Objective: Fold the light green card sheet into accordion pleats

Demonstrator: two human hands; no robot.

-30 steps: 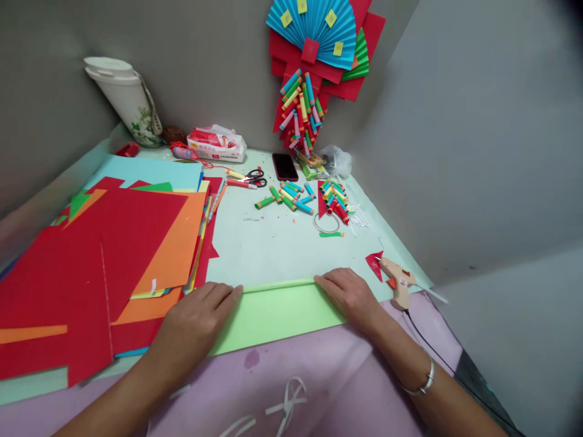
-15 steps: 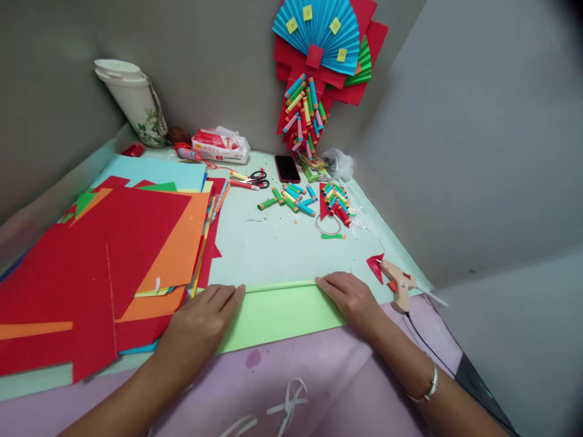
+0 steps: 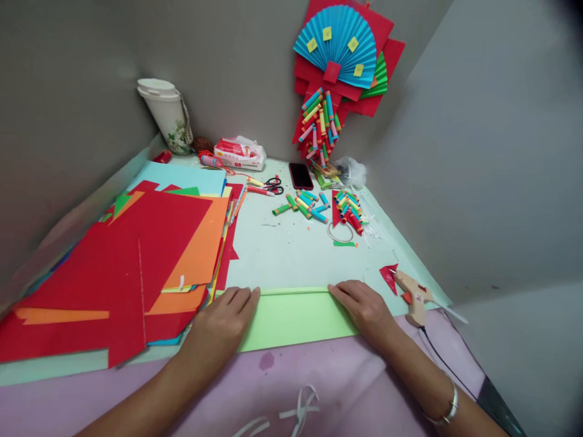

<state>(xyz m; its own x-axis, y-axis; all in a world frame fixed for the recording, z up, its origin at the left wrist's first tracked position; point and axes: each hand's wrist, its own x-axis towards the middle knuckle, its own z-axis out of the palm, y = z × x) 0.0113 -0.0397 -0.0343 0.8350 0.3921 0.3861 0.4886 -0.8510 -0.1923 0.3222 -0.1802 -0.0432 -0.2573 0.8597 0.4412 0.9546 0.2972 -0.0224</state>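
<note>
A sheet of light green paper (image 3: 296,321) lies at the table's front edge, its far edge turned over into a narrow roll. My left hand (image 3: 228,318) presses on the left end of that roll, fingers together. At the roll's right end, my right hand (image 3: 362,309) pinches the paper between thumb and fingers. The thumbs are mostly hidden beneath the hands. Close to my left hand is a stack of coloured paper, with a red sheet (image 3: 177,230) on top. A beige glue gun (image 3: 414,294) lies to the right of my right hand.
Small paper rolls (image 3: 305,205), scissors (image 3: 273,186), a phone (image 3: 301,176) and a metal ring (image 3: 340,232) lie farther back. A tissue pack (image 3: 240,153) and a white cup (image 3: 168,115) stand by the wall. A blue paper fan decoration (image 3: 339,45) hangs above.
The camera view has shifted, so everything sits farther right and mostly slightly lower. Both hands stay on the green paper's rolled edge, which looks a little thicker and rounder.
</note>
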